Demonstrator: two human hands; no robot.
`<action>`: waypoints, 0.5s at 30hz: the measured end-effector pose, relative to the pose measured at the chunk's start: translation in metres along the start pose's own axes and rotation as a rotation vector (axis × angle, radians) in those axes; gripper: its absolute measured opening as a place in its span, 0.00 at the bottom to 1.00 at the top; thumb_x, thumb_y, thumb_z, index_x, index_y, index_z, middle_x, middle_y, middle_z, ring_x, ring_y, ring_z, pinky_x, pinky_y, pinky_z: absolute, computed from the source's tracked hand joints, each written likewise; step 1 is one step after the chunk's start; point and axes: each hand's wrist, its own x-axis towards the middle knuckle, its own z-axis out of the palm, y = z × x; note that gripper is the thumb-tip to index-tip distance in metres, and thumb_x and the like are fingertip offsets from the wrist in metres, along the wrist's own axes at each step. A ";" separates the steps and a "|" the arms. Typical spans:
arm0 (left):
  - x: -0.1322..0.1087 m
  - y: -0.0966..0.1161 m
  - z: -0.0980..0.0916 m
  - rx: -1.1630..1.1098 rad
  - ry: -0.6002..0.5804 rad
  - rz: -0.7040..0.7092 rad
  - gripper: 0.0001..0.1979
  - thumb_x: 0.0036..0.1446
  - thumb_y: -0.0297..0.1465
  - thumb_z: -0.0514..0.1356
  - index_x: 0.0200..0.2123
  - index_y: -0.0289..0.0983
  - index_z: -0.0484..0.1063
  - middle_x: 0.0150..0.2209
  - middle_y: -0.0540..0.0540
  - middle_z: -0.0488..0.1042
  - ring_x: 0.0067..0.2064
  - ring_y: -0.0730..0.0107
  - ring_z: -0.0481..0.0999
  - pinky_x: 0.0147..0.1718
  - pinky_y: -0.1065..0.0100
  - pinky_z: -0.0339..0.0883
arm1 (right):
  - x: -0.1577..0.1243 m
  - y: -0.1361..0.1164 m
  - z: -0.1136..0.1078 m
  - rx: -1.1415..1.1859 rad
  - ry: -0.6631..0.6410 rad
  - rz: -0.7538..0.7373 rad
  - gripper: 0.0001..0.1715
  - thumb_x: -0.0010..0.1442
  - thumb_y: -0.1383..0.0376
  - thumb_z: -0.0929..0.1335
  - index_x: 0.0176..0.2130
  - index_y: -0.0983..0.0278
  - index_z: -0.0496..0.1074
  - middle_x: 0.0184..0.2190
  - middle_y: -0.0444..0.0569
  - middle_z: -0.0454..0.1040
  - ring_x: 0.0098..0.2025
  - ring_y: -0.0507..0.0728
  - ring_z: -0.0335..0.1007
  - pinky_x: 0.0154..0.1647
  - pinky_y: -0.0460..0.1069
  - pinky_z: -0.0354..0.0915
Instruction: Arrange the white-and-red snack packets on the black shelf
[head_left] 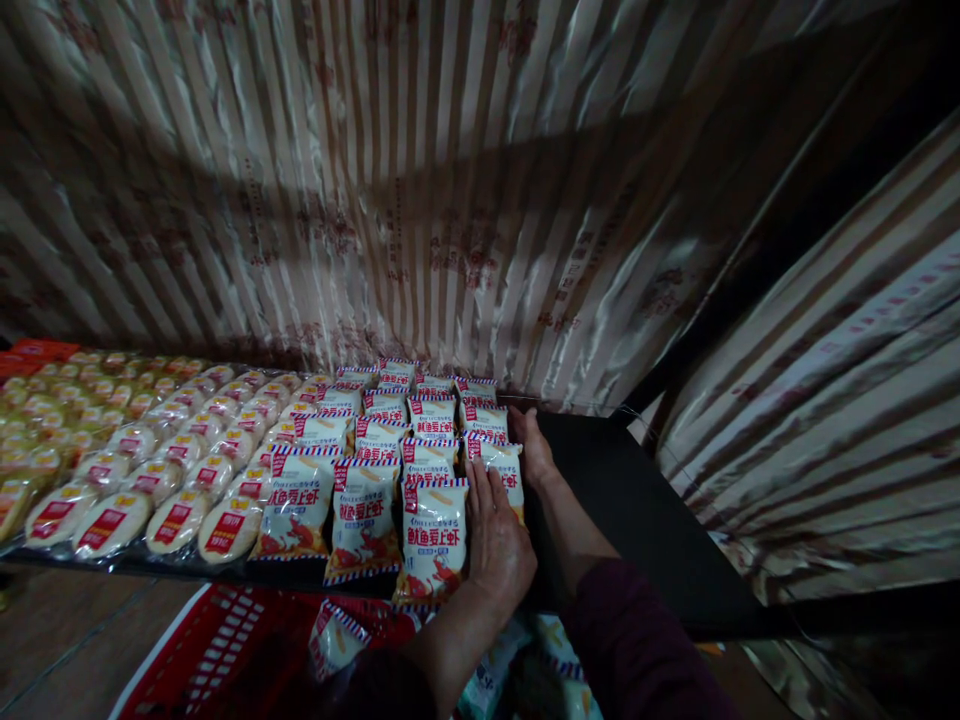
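My left hand (501,535) lies with its fingers stretched forward against a white snack bag (504,460) near the right end of the rows. Just left of it stands another snack bag (435,540) with blue and red print and a striped edge. My right hand (534,448) is along the right side of the bags, its palm turned toward them and its fingers extended. Several matching bags stand tilted in rows on a black shelf (622,500). The thumb of my left hand is hidden.
Round packaged cakes (180,520) with red labels fill the shelf left of the bags, with smaller yellowish packs (45,420) beyond. Below the front edge, a red basket (225,630) holds more bags. A striped curtain (420,200) hangs behind; a dark post stands right.
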 end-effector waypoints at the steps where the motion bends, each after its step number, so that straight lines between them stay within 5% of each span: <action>1: 0.000 -0.001 0.001 -0.010 0.004 -0.002 0.37 0.48 0.20 0.51 0.64 0.20 0.49 0.68 0.30 0.36 0.68 0.53 0.30 0.66 0.50 0.38 | 0.001 -0.001 0.001 -0.005 -0.009 0.013 0.44 0.57 0.36 0.53 0.56 0.61 0.68 0.54 0.55 0.72 0.57 0.62 0.67 0.56 0.60 0.63; 7: -0.001 -0.003 -0.002 -0.065 -0.013 -0.015 0.39 0.47 0.20 0.52 0.65 0.20 0.48 0.68 0.32 0.32 0.68 0.53 0.28 0.66 0.51 0.38 | 0.003 -0.004 0.000 -0.091 -0.019 0.016 0.44 0.56 0.35 0.53 0.53 0.59 0.71 0.53 0.53 0.73 0.59 0.63 0.64 0.59 0.62 0.60; 15: -0.007 0.009 -0.018 -0.014 -0.095 0.023 0.41 0.47 0.21 0.53 0.65 0.18 0.43 0.68 0.31 0.30 0.67 0.51 0.24 0.66 0.49 0.34 | -0.029 -0.017 -0.001 0.016 0.244 -0.174 0.41 0.56 0.38 0.58 0.51 0.65 0.71 0.56 0.56 0.70 0.59 0.63 0.63 0.62 0.59 0.56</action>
